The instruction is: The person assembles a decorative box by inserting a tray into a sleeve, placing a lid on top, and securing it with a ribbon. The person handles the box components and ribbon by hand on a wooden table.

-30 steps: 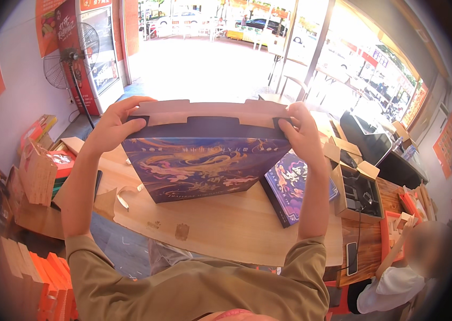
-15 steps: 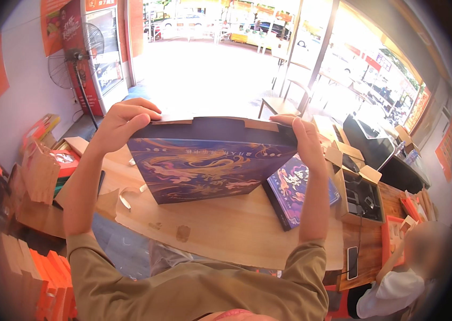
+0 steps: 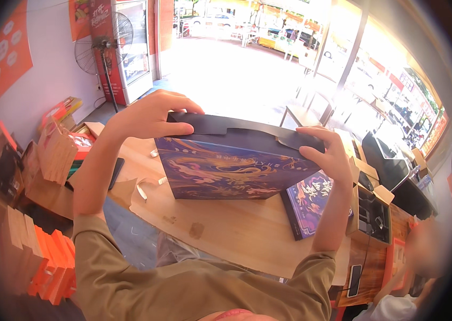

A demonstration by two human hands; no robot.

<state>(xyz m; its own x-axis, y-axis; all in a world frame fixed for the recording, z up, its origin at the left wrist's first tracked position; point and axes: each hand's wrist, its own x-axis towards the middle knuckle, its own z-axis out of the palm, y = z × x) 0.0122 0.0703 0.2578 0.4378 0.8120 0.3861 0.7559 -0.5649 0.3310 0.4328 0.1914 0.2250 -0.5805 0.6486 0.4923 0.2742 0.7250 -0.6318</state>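
Far left, I note orange flat packs (image 3: 44,262) stacked by the table edge, with brown paper bags (image 3: 57,152) standing above them on the wooden table (image 3: 236,235). A standing fan (image 3: 103,48) is against the wall behind.

Left hand (image 3: 148,115): closed over the upper left corner of the purple gift box (image 3: 231,171), fingers wrapped across the dark top flap (image 3: 236,127), thumb beneath it. Grip is firm, grasping the box.

The box is held up above the table, roughly centre of view, its patterned purple and gold face tilted toward me. I cannot tell whether its lower edge touches the tabletop. The flap lies folded over along the top edge.

Right hand (image 3: 330,152): clenched on the upper right corner of the same box, fingers over the flap end, thumb on the near side.

Right of the box, a second purple box (image 3: 311,206) lies flat on the table, partly behind the right forearm. Further right, an open cardboard carton (image 3: 370,214) sits at the table end, and a dark phone (image 3: 354,281) lies on the lower counter.
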